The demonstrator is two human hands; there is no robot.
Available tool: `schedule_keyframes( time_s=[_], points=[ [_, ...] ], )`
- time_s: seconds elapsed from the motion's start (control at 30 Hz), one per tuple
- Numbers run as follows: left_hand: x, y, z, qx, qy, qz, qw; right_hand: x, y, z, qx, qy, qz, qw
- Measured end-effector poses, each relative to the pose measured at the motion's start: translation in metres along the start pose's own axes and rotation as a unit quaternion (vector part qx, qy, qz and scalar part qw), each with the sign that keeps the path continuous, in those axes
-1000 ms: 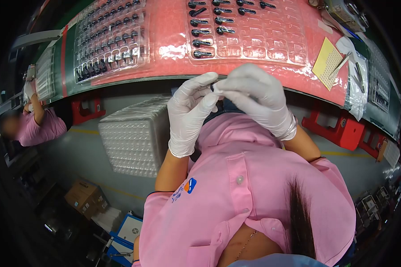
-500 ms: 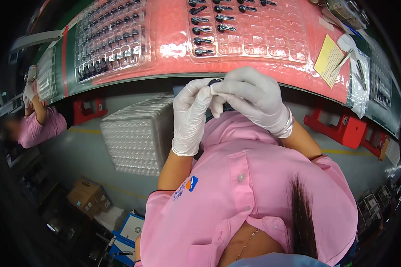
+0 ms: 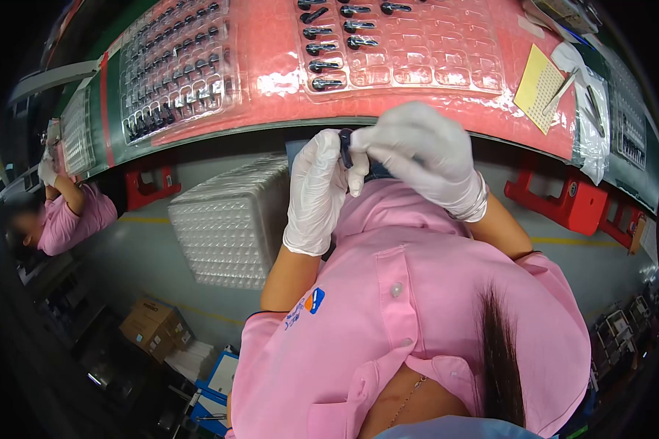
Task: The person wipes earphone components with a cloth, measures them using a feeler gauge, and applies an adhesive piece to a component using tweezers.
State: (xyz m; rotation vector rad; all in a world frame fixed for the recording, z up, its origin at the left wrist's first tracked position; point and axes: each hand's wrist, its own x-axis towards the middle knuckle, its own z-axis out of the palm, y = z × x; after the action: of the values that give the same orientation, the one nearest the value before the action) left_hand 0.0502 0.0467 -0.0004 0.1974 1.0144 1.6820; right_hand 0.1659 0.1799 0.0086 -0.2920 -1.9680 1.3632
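Note:
Between the thumb and fingers of my white-gloved left hand (image 3: 316, 192) is a small black earbud (image 3: 345, 144), held upright just off the table's front edge. My right hand (image 3: 426, 155), also gloved in white and smeared by motion, is at its right side with thumb and forefinger pinched together. Whatever is in that pinch is too small to make out. Beyond the hands lies a clear plastic tray (image 3: 425, 89) with black earbuds in its left columns. A second clear tray (image 3: 231, 88), at the left, carries rows of dark pieces.
A red mat (image 3: 274, 55) covers the table. At the right lie a yellow perforated card (image 3: 540, 91) and tweezers (image 3: 594, 110). Stacked clear trays (image 3: 223, 227) stand on the floor at the left, a red stool (image 3: 556, 201) at the right. Another person (image 3: 77, 212) sits far left.
My right hand has shifted slightly up and right and is now blurred. More of the earbud shows in my left hand, where it now stands upright. The view has shifted slightly.

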Motion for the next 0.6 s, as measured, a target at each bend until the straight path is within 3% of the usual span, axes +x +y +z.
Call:
schedule_keyframes(
  time_s=[0.1,0.27,0.33,0.43,0.5,0.6],
  points=[
    [-0.001,-0.003,-0.003,-0.009,0.015,-0.011,1.0,-0.003,0.007,0.005,-0.072,-0.066,-0.088,0.991],
    [0.0,0.002,-0.017,-0.114,-0.019,-0.076,0.99,-0.007,0.018,-0.001,-0.206,-0.074,-0.08,0.972],
    [0.0,0.003,-0.018,-0.142,-0.036,-0.086,0.985,-0.009,0.024,-0.001,-0.155,-0.071,-0.018,0.985],
    [0.001,0.005,-0.013,-0.077,-0.025,-0.052,0.995,-0.011,0.021,-0.003,-0.065,-0.072,0.065,0.993],
    [0.001,0.006,-0.008,-0.039,-0.005,-0.03,0.999,-0.011,0.013,-0.005,0.055,-0.071,0.174,0.981],
    [0.0,0.01,-0.002,0.035,0.031,0.013,0.999,-0.011,0.007,-0.006,0.122,-0.06,0.227,0.964]
  ],
)
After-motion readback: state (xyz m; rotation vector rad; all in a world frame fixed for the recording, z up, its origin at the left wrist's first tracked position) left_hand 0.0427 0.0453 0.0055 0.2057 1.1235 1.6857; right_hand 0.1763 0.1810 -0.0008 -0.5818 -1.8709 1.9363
